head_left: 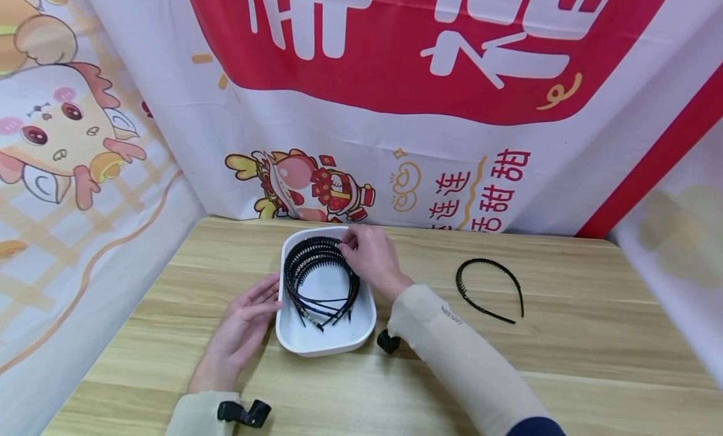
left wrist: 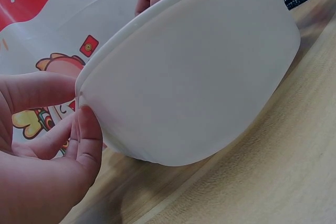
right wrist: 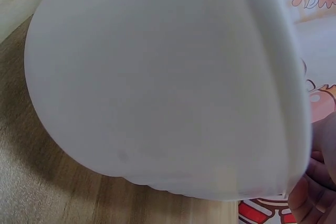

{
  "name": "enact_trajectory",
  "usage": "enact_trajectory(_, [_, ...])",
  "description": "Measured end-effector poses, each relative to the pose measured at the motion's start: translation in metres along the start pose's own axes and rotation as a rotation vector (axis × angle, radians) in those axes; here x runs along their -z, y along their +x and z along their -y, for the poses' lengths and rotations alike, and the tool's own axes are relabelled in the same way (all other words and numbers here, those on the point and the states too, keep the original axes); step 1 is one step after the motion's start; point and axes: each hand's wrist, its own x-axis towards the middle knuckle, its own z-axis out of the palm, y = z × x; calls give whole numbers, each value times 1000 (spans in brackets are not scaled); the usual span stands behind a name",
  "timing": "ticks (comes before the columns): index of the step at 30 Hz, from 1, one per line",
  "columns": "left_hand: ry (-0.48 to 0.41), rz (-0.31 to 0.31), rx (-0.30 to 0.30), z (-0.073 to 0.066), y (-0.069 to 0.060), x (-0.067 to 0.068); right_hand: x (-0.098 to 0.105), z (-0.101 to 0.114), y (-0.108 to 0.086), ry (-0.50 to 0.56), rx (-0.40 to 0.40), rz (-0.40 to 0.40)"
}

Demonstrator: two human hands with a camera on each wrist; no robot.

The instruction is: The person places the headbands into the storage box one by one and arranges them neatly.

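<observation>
A white plastic basin (head_left: 326,342) holds several black toothed headbands (head_left: 294,260), stacked in overlapping loops. My left hand (head_left: 247,320) rests against the basin's left side; in the left wrist view its fingers (left wrist: 90,135) touch the rim and outer wall. My right hand (head_left: 373,254) reaches over the far right corner, fingertips pinching at the top of the headband stack; its grip is partly hidden. In the right wrist view the basin's wall (right wrist: 157,87) covers most of the picture, with the right hand (right wrist: 317,177) at its rim.
A single black headband (head_left: 487,261) lies on the wooden table (head_left: 565,335) to the right of the basin. A printed cloth (head_left: 361,97) in red and white hangs behind the table, and another patterned cloth (head_left: 85,248) hangs on the left.
</observation>
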Motion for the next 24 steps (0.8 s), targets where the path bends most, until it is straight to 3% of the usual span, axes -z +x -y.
enact_trajectory(16, [19,2,13,-2,0,0,-1,0,-1,-3,2,-6])
enact_trajectory(24, [12,-7,10,-2,0,-1,1,-1,-4,50,-17,-4])
